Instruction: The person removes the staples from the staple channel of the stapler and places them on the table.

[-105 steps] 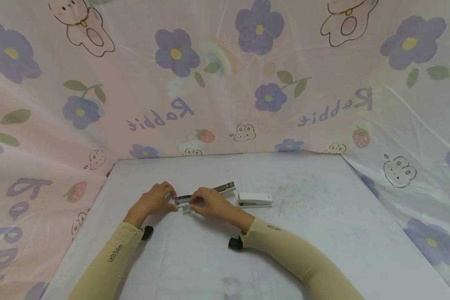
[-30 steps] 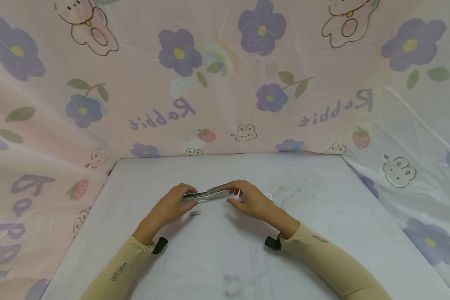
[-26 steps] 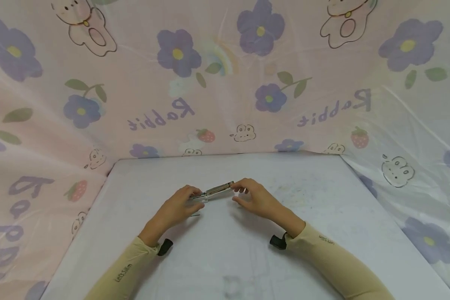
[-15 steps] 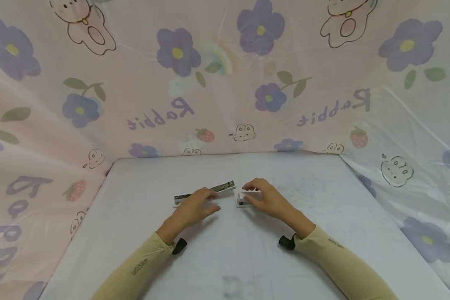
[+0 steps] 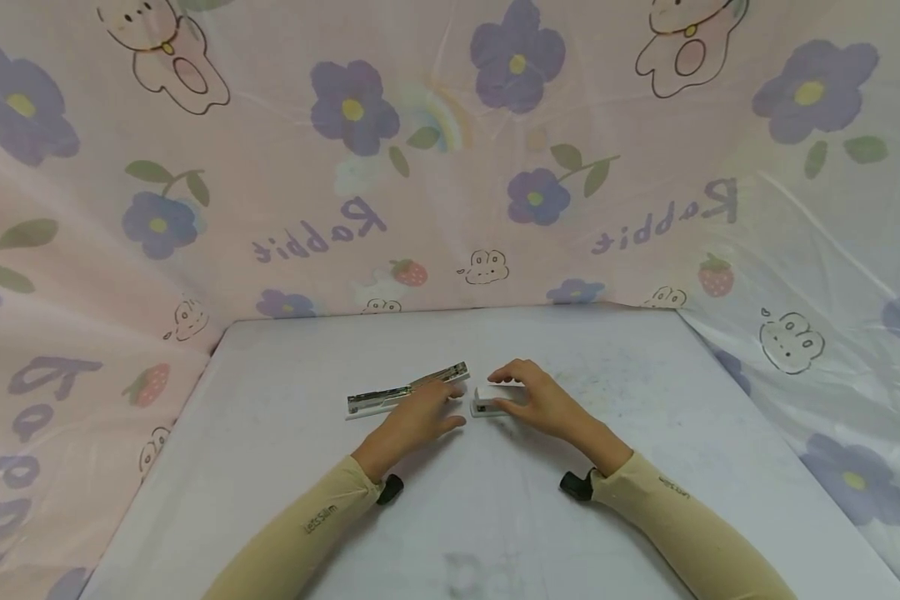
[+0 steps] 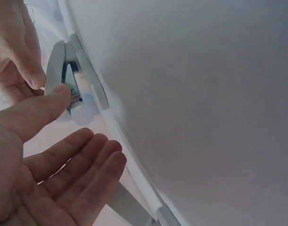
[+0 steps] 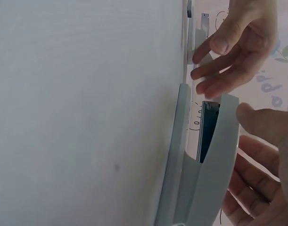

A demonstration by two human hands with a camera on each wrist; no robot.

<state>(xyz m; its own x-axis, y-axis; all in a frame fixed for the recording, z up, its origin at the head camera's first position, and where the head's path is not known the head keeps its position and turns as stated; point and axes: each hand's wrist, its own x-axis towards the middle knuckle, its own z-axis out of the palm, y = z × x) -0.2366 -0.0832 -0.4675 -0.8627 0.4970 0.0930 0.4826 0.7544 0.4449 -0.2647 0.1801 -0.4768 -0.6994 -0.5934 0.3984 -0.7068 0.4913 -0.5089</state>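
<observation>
An opened-out stapler [image 5: 371, 401], its metal channel showing, lies left of centre in the head view. My left hand [image 5: 416, 417] hovers over its near side, fingers extended and holding nothing; its middle is partly covered by that hand. To the right stands a white stapler [image 5: 482, 408], lid slightly raised from its base in the right wrist view. My right hand [image 5: 543, 402] is spread around this stapler [image 7: 214, 174], thumb on the near side and fingers on the far side, thumb tip right at the lid's edge. Its rear part is hidden behind that hand.
A white-covered table [image 5: 450, 517] carries both staplers, with faint stains on its right part. Behind and beside it hangs a pink curtain [image 5: 435, 192] printed with flowers and rabbits. Black wrist mounts [image 5: 576, 486] sit at both sleeve cuffs.
My left hand has let go of the opened stapler and moved right toward the white one. My right hand has left the opened stapler's far end and come to the white stapler.
</observation>
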